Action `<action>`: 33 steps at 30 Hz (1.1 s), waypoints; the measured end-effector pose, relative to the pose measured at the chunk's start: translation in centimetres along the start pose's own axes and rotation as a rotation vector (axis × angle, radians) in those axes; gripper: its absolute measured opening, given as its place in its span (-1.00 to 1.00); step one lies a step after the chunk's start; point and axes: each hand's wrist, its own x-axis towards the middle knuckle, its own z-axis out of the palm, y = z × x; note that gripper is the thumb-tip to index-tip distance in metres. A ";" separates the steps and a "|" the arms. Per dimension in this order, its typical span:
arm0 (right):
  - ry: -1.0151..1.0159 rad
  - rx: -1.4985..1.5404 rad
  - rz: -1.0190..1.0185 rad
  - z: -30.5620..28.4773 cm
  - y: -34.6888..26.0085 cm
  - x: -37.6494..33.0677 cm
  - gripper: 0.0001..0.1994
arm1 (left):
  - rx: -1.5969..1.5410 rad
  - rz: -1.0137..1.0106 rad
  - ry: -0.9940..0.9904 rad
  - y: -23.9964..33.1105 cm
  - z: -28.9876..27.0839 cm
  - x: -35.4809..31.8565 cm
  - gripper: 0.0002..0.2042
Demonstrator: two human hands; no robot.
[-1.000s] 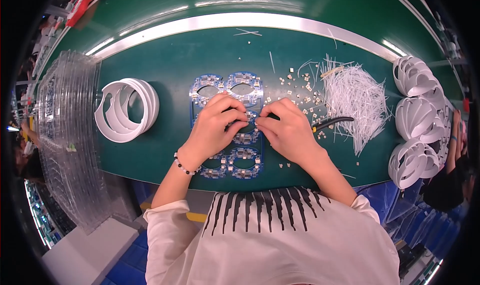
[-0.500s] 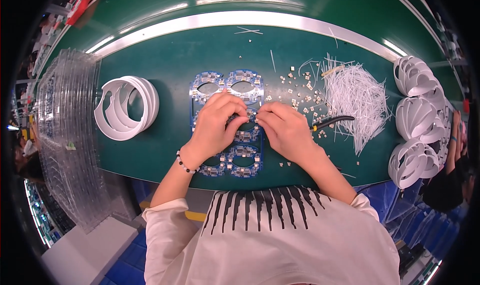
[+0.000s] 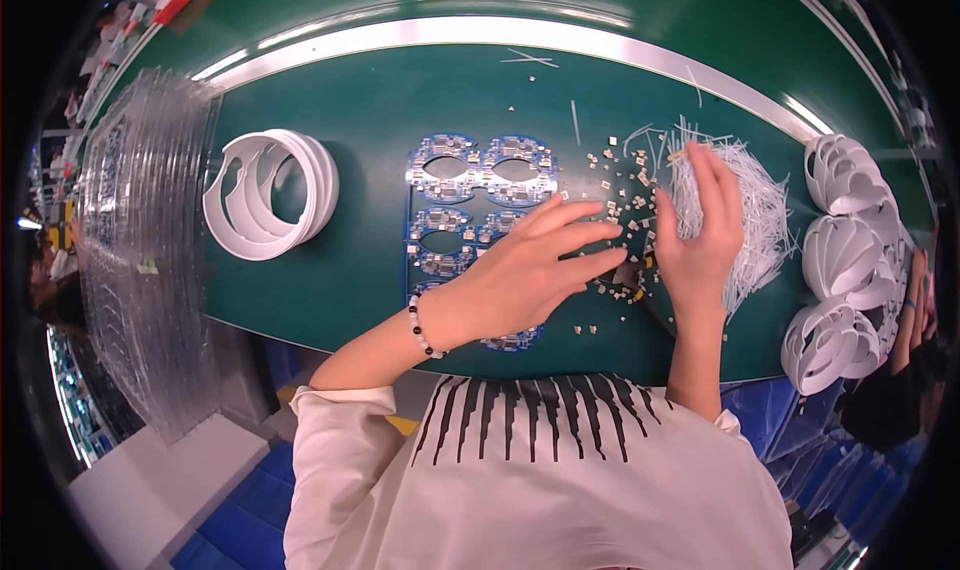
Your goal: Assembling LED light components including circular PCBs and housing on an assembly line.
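Observation:
A blue circuit board panel with oval cutouts lies on the green mat. My left hand lies across its lower right part, fingers stretched out toward small loose parts scattered beside it. Further right, my right hand rests on a heap of thin white wires, fingers spread into the strands. A dark tool lies between the two hands, partly hidden. Whether the right fingers pinch a strand I cannot tell.
A stack of white plastic rings sits left of the panel. Clear plastic trays pile up along the left edge. More white ring housings stand at the right. Another person's arm shows at the far right rim.
My right hand has left the panel and moved right onto the wire heap. My left hand has slid right with its fingers now stretched out over the panel's lower edge.

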 end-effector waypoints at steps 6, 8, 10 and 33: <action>-0.308 0.161 -0.144 1.8 -3.2 -1.3 -0.69 | 0.115 -0.273 0.252 -1.5 -5.1 -4.0 -0.86; -0.374 0.343 -0.202 3.2 -4.3 -1.6 -0.75 | 0.132 -0.373 0.246 -2.4 -6.3 -5.5 -0.85; -0.418 0.451 -0.277 4.7 -5.4 -1.7 -0.77 | 0.128 -0.501 0.205 -2.4 -6.8 -6.7 -0.85; -0.704 0.575 -0.323 6.3 -5.2 -0.8 -0.82 | 0.353 -0.362 0.242 -3.8 -4.3 -6.4 -0.88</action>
